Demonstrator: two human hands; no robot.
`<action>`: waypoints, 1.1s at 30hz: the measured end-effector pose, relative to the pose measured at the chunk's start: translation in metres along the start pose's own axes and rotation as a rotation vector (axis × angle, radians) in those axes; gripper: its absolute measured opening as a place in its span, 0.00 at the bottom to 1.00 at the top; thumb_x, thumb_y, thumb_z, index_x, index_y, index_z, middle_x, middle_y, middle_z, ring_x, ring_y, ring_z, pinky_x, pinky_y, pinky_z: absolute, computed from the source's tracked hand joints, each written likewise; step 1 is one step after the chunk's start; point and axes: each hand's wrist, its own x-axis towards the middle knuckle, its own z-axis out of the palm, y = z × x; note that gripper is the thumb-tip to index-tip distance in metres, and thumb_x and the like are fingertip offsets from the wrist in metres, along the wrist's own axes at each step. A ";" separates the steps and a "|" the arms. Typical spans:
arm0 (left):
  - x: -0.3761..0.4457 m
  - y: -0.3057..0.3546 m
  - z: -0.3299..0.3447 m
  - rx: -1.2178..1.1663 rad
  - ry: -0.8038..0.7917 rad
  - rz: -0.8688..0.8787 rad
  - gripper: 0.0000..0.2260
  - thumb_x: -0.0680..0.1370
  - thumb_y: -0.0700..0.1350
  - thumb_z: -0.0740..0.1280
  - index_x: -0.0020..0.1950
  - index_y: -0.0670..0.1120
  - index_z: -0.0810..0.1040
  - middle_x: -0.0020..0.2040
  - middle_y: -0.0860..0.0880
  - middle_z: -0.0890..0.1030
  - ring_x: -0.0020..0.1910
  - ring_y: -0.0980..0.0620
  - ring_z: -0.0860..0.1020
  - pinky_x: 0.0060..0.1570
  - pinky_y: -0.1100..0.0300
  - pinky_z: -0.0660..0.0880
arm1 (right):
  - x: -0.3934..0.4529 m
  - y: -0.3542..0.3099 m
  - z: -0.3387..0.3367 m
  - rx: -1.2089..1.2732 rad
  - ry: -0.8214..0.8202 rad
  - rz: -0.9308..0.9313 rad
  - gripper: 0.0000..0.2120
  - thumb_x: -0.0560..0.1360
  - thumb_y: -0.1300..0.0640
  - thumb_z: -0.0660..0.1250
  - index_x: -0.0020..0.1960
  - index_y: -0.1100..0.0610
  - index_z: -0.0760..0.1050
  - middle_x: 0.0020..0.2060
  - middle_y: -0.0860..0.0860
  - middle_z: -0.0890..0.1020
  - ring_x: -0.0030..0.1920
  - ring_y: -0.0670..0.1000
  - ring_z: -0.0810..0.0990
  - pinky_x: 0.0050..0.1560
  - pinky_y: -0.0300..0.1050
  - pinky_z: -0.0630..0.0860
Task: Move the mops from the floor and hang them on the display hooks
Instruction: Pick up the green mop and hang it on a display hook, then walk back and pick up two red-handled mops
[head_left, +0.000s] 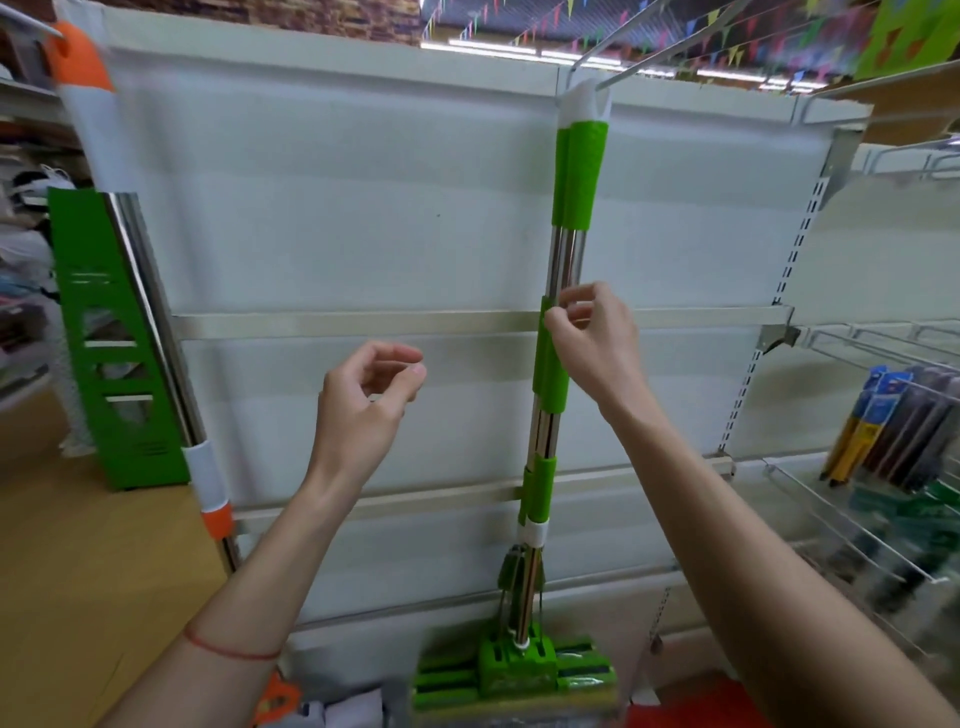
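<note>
Green mops (566, 270) hang at twelve o'clock from the hook (597, 62); our right hand (597, 343) pinches a shaft, our left hand (363, 405) hovers, loosely curled, holding nothing. We judge them light, stiff, slippery on chrome; the green sleeves look likelier to give grip.

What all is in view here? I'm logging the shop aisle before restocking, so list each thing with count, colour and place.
green mops: two, green grips with chrome poles, hanging side by side from a hook at centre, heads low near the floor
display hook: one, silver wire, top centre, holding the mops
orange mop: one, orange and white with chrome pole, slanting at left
green rack: one, green, standing on the floor at left
display panel: one, white with silver rails, behind the mops
packaged tools: several, dark with blue and yellow cards, on wire hooks at right
left hand: one, fingers loosely curled, holding nothing
right hand: one, fingertips at the green mops' poles
</note>
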 end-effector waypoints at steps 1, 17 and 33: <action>-0.004 0.001 -0.001 0.003 0.007 0.000 0.06 0.74 0.49 0.70 0.48 0.49 0.83 0.41 0.47 0.84 0.40 0.51 0.81 0.46 0.52 0.78 | -0.011 0.000 -0.001 0.037 -0.037 0.013 0.13 0.77 0.55 0.66 0.59 0.59 0.77 0.52 0.55 0.82 0.54 0.56 0.81 0.57 0.57 0.79; -0.096 -0.009 -0.112 0.139 0.333 -0.075 0.07 0.77 0.43 0.72 0.53 0.43 0.82 0.44 0.46 0.83 0.45 0.48 0.81 0.47 0.48 0.78 | -0.149 -0.032 0.105 0.250 -0.600 -0.139 0.06 0.77 0.58 0.69 0.54 0.54 0.79 0.44 0.45 0.81 0.45 0.40 0.80 0.42 0.29 0.72; -0.248 0.033 -0.416 0.521 0.904 -0.123 0.03 0.80 0.37 0.71 0.52 0.43 0.82 0.46 0.47 0.83 0.44 0.50 0.80 0.46 0.54 0.76 | -0.369 -0.221 0.317 0.511 -1.231 -0.436 0.06 0.78 0.58 0.69 0.55 0.55 0.77 0.45 0.49 0.83 0.45 0.43 0.81 0.46 0.39 0.75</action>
